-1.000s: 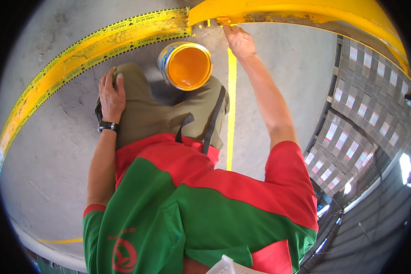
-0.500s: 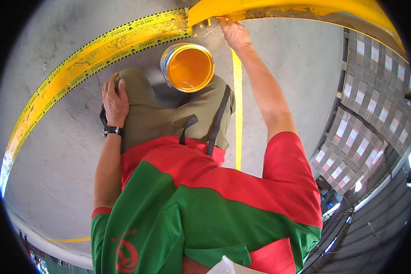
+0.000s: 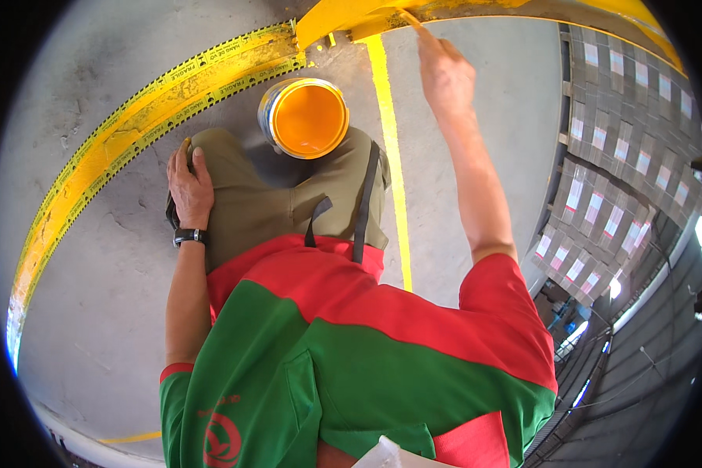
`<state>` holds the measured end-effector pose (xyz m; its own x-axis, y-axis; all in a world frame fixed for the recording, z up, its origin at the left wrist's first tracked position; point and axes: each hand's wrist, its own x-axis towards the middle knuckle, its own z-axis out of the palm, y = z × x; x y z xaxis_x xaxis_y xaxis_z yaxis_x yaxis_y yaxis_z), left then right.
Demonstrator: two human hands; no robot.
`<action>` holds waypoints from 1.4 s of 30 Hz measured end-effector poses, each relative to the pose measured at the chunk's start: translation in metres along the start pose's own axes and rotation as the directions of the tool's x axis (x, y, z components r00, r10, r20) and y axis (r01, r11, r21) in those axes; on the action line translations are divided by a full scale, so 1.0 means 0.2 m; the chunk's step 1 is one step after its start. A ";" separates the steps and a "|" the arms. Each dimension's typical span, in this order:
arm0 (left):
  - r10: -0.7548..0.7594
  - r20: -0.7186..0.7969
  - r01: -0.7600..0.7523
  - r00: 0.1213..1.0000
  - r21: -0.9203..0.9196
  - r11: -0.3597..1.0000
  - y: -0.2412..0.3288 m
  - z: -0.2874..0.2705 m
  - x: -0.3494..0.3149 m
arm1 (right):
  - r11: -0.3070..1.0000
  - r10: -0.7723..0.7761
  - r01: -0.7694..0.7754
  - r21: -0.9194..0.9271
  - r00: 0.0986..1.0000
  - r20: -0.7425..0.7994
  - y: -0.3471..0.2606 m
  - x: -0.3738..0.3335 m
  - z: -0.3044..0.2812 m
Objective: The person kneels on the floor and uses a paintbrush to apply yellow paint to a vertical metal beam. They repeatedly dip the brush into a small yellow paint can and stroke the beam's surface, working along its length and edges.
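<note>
My right hand (image 3: 448, 82) is stretched out to the far side, closed around a slim yellow-coated paintbrush (image 3: 410, 19). The brush meets the lower face of a yellow metal beam (image 3: 483, 9); its bristles are hard to make out. Between my knees and the beam stands an open bucket (image 3: 310, 118) of orange-yellow paint. My left hand (image 3: 190, 186), with a watch on the wrist, lies on my left knee, fingers stretched out and holding nothing.
A worn yellow rail (image 3: 144, 109) edged with black-and-yellow tape curves away to the left. A painted yellow line (image 3: 390, 148) runs along the grey concrete floor (image 3: 101, 296) right of the bucket. Stacked cartons (image 3: 620, 140) stand at the right.
My right hand has moved right along the beam, and the brush now shows beyond the fingers. The view has shifted slightly. My left hand stays on the knee.
</note>
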<state>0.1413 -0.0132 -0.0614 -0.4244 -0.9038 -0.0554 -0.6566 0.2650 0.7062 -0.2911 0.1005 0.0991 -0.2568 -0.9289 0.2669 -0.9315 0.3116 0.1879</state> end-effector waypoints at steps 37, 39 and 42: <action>0.029 0.002 -0.029 1.000 -0.007 1.000 0.01 -0.01 -0.02 | 0.932 0.355 -0.307 0.191 0.879 -0.318 -0.10 0.06 0.12; 0.036 -0.013 -0.036 0.999 -0.027 0.999 0.00 -0.01 -0.02 | 0.914 0.367 -0.303 0.271 0.901 -0.232 -0.10 0.06 0.12; 0.046 -0.038 -0.047 0.998 -0.045 0.998 -0.01 -0.02 -0.02 | 0.925 0.342 -0.297 0.236 0.922 -0.181 -0.13 0.08 0.11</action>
<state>0.1462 -0.0114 -0.0605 -0.4296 -0.9030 0.0039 -0.6073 0.2921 0.7389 -0.2760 0.0722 0.0777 -0.5086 -0.7136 0.4818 -0.8466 0.5165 -0.1287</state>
